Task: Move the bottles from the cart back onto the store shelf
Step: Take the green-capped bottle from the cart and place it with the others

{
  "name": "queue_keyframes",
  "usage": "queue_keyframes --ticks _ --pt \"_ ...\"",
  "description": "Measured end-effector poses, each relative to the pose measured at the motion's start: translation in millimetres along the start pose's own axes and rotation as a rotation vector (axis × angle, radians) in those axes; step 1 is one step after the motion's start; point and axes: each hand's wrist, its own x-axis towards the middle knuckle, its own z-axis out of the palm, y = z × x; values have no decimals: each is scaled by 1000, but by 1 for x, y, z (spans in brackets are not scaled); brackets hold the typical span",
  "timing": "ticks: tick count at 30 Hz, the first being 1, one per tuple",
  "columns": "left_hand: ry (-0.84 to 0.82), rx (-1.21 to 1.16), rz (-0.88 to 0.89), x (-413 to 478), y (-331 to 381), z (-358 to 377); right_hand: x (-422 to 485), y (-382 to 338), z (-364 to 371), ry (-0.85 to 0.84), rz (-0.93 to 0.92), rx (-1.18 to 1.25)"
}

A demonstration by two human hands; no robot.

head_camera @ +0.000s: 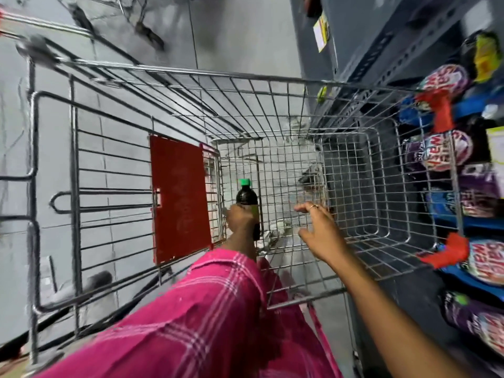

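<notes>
I look straight down into a wire shopping cart (pixel 272 85). My left hand (pixel 240 218), in a pink checked sleeve, is shut around a dark bottle (pixel 246 197) with a green cap and a green label, held upright inside the cart basket near its left end. My right hand (pixel 317 230) hovers inside the basket to the right of the bottle, fingers spread, a ring on one finger, holding nothing. The store shelf (pixel 381 50) runs along the right side, next to the cart.
The shelf holds purple and white packets (pixel 447 154) with red tags and blue trays. A red flap (pixel 180 197) lies on the cart's child seat at the left. Grey tiled floor (pixel 240 36) shows beyond and under the cart. The picture is blurred.
</notes>
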Motion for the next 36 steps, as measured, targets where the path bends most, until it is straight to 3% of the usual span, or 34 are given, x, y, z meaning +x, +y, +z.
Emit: queue_keyframes --ticks 3,11,16,21,24,28,31,36 --pt "15 -103 -58 10 -1 -5 5 9 1 -15 26 8" --pt "-106 55 52 18 5 -8 13 17 4 13 146 215" --pt "-180 182 105 -5 5 12 2 23 -2 19 164 207" --pt "-247 324 421 -35 23 23 -14 32 -22 -57 179 193" --pt "-358 165 576 -62 47 11 -25 36 -40 43 156 253" --pt "-654 -74 833 -132 85 -13 -54 30 -62 173 89 393" --pt "-759 -114 1071 -204 114 -23 -88 18 -85 461 -8 515" --pt "-995 -50 1297 -296 157 -29 -142 22 -134 820 -102 705"
